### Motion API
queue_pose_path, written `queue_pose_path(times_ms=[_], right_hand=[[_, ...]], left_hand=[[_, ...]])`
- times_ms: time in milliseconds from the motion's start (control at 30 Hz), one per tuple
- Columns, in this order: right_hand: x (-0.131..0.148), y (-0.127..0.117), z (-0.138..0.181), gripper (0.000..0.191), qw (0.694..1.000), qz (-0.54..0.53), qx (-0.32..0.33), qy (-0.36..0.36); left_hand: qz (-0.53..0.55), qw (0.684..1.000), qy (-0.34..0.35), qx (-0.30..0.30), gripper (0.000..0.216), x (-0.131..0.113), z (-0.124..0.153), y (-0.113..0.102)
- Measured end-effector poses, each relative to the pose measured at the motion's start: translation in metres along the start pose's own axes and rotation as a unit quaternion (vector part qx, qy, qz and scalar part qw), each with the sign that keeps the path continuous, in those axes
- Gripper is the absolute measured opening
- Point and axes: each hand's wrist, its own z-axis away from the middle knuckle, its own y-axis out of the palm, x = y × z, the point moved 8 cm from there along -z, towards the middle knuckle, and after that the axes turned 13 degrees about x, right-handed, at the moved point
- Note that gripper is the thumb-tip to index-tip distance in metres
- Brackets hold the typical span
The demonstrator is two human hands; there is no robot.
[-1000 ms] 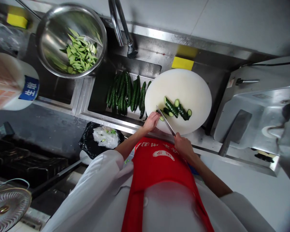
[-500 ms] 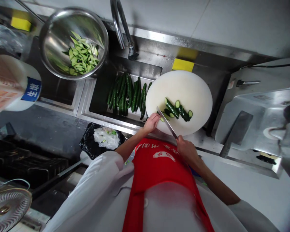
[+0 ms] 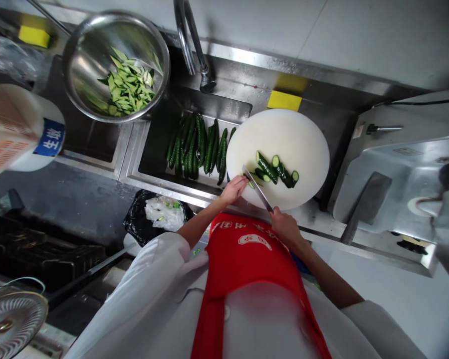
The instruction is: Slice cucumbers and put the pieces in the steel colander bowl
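Observation:
On the round white cutting board (image 3: 284,132), my right hand (image 3: 284,227) grips the handle of a knife (image 3: 262,195). The blade slants up and left, its tip close to the fingers of my left hand (image 3: 235,189). That hand is closed on a piece of cucumber at the board's left edge, mostly hidden by fingers and blade. Right of the blade lie a few cut cucumber pieces (image 3: 267,167), dark green with pale ends. Whole cucumbers (image 3: 194,147) lie side by side in the sink, left of the board.
A steel bowl (image 3: 75,65) with cut cucumber pieces (image 3: 130,87) stands at upper left, beside the faucet (image 3: 205,82). A cleaver (image 3: 372,199) rests on the steel machine (image 3: 407,149) at right. A black-lined bin (image 3: 132,219) stands below the sink edge. Yellow sponge-like block (image 3: 284,100) behind the board.
My right hand and the knife handle have shifted slightly left. My left hand stays at the cucumber piece, and the other pieces lie as before.

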Motion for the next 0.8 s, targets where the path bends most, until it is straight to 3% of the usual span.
queue_pose_path(times_ms=[367,600,800], right_hand=[[0.001,-0.001,0.003,0.029,1.000,0.012,0.000,-0.001],[-0.015,0.001,0.016,0.030,1.000,0.023,-0.004,-0.015],[-0.007,0.002,-0.003,0.027,1.000,0.002,0.002,-0.014]], left_hand=[[-0.008,1.000,0.021,-0.001,0.029,-0.001,0.001,0.000],[-0.014,1.000,0.009,0.001,0.030,0.005,0.001,0.004],[-0.022,1.000,0.013,-0.014,0.028,0.002,0.001,0.006]])
